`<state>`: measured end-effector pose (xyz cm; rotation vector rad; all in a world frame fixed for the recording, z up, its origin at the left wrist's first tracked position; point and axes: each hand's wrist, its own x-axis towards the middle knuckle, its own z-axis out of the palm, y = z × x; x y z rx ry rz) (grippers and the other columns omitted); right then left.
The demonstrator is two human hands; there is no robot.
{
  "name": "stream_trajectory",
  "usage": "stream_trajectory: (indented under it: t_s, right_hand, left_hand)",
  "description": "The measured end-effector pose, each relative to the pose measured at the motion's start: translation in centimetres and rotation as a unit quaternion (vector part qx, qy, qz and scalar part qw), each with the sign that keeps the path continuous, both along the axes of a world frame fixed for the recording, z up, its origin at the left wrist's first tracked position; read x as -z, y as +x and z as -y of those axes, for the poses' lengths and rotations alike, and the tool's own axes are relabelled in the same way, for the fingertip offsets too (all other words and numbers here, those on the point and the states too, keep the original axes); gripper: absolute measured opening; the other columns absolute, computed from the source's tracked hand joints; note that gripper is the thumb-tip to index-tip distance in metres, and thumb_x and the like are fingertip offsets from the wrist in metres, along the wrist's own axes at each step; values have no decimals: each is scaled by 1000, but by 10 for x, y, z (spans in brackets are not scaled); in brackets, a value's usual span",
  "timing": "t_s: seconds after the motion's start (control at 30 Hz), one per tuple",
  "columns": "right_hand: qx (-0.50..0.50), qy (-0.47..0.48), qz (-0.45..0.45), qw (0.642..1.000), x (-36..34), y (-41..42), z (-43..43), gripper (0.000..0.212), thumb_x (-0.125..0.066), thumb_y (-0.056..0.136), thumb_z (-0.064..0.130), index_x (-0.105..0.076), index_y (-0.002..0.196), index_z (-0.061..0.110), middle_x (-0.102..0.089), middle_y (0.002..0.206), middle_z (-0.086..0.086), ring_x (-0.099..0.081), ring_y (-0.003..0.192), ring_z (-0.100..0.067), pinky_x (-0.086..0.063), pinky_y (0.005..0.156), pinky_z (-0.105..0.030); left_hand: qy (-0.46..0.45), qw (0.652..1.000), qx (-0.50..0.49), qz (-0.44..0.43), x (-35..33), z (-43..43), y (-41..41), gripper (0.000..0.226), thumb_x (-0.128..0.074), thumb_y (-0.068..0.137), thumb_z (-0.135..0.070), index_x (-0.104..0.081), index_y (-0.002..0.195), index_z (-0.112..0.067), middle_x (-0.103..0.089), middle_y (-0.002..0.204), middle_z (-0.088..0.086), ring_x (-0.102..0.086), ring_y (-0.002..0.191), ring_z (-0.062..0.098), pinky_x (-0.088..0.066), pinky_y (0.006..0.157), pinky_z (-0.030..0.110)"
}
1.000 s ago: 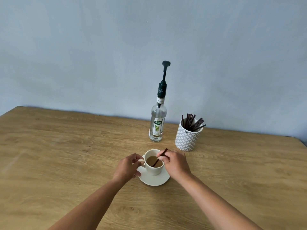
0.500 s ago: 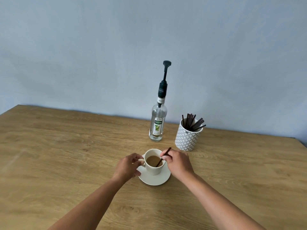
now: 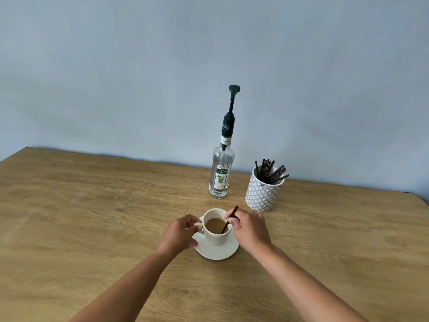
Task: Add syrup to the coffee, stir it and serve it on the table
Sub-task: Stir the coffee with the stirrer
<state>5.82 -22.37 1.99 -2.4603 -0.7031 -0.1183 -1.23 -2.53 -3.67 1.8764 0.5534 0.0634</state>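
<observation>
A white cup of light brown coffee stands on a white saucer near the middle of the wooden table. My left hand pinches the cup's handle on its left side. My right hand grips a dark brown stir stick whose lower end dips into the coffee at the cup's right side. Behind the cup stands a clear syrup bottle with a tall black pump.
A white patterned pot holding several dark stir sticks stands to the right of the bottle. A pale blue wall runs along the table's far edge.
The stick's lower end has shifted from the cup's middle to its right side, and my right hand has moved slightly with it. My left hand stays on the handle.
</observation>
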Motion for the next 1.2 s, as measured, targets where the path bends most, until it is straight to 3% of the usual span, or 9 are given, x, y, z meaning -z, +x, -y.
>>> stream_trajectory:
  t_s: [0.23, 0.43, 0.63, 1.2]
  right_hand:
    - [-6, 5, -16, 1000, 3, -4, -11, 16, -60, 91, 26, -70, 96, 37, -73, 101, 17, -60, 99, -10, -23, 83, -28]
    - [5, -34, 37, 999, 1, 0, -3, 15, -60, 91, 23, -67, 97, 35, -74, 93, 17, -64, 92, -11, -35, 84, -35]
    - [-21, 5, 7, 1000, 3, -2, -8, 14, -62, 90, 24, -69, 92, 36, -74, 95, 17, -64, 93, -11, -30, 84, -32]
    - [-20, -44, 25, 999, -2, 1, -6, 17, -58, 93, 26, -68, 100, 36, -73, 99, 18, -60, 97, -11, -34, 89, -36]
  left_hand:
    - [0, 1000, 3, -3, -1, 0, 1, 10, -72, 88, -21, -72, 86, -32, -75, 95, -2, -77, 60, 23, -58, 52, 31]
    - [-5, 1000, 1, -4, 1, 0, 1, 11, -72, 88, -21, -72, 86, -32, -75, 96, -1, -77, 61, 24, -57, 52, 31]
    - [-9, 1000, -1, -10, 2, -1, 2, 11, -72, 87, -21, -72, 85, -32, -75, 96, -1, -77, 61, 27, -54, 47, 27]
    - [-8, 1000, 4, -13, -1, -1, 2, 10, -71, 89, -21, -71, 89, -30, -76, 93, -5, -77, 60, 23, -54, 48, 27]
